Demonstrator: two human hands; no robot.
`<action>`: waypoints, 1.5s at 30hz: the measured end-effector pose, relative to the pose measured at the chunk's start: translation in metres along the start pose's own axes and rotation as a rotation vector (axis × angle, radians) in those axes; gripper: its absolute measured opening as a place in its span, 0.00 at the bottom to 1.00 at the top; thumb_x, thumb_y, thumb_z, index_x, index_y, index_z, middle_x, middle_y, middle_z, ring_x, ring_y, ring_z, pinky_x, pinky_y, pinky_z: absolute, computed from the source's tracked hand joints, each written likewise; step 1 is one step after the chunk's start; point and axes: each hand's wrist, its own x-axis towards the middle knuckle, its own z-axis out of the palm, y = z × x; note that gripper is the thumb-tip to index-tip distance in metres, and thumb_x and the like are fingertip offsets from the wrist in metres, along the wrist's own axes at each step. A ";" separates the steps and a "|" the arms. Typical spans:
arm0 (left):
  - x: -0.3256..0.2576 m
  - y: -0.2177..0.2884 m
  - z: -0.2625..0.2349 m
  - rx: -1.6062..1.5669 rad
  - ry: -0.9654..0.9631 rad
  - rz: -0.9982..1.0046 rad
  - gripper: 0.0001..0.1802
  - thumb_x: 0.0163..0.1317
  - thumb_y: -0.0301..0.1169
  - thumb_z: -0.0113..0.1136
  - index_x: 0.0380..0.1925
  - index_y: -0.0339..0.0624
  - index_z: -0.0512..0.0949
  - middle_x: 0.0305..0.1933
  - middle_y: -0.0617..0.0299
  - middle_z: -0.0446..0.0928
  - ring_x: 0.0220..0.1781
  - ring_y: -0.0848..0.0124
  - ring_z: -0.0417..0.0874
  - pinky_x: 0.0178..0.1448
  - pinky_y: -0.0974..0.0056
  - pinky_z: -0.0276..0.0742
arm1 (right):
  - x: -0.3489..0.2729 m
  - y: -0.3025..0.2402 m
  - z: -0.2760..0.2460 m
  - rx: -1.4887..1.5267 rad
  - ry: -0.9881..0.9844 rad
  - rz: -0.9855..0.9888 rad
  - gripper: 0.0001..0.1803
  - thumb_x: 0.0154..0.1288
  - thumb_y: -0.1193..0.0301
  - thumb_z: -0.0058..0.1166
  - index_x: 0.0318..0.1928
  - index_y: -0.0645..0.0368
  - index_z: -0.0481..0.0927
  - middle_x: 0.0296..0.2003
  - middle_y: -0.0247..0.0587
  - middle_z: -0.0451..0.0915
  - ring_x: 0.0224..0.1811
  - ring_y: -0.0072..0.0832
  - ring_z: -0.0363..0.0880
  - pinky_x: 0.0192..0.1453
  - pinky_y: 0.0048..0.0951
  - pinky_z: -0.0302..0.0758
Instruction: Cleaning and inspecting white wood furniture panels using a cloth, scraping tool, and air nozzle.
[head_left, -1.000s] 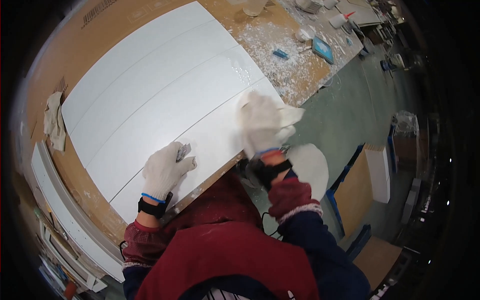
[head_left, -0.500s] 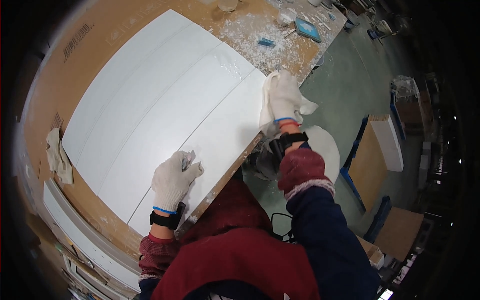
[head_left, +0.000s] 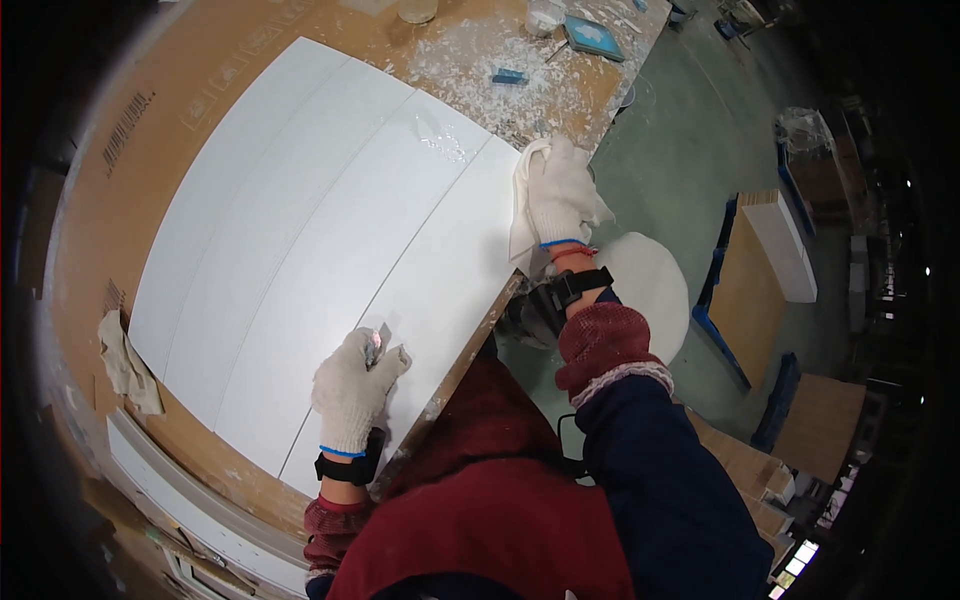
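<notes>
On the tabletop [head_left: 588,92], the white board [head_left: 330,250] lies flat; your right hand [head_left: 562,195] is wrapped round a cloth [head_left: 524,215] at its right edge, your half-curled left hand [head_left: 348,390] holds a shiny piece [head_left: 375,347], too small to identify. Far-side flakes [head_left: 460,68] under the cloth could scratch it.

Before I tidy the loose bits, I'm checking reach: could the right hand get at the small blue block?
Probably yes: nothing stands between the right hand and the blue block, which lies uncovered beyond the white panel. The hand is occupied with a white cloth, though.
</notes>
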 end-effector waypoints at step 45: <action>0.008 -0.092 -0.028 -0.851 0.381 -0.154 0.57 0.45 0.44 0.75 0.72 0.42 0.53 0.78 0.47 0.47 0.61 0.54 0.77 0.48 0.57 0.83 | 0.038 -0.196 0.044 0.251 -0.683 -1.641 0.08 0.60 0.71 0.51 0.38 0.61 0.73 0.37 0.48 0.77 0.38 0.41 0.78 0.40 0.43 0.76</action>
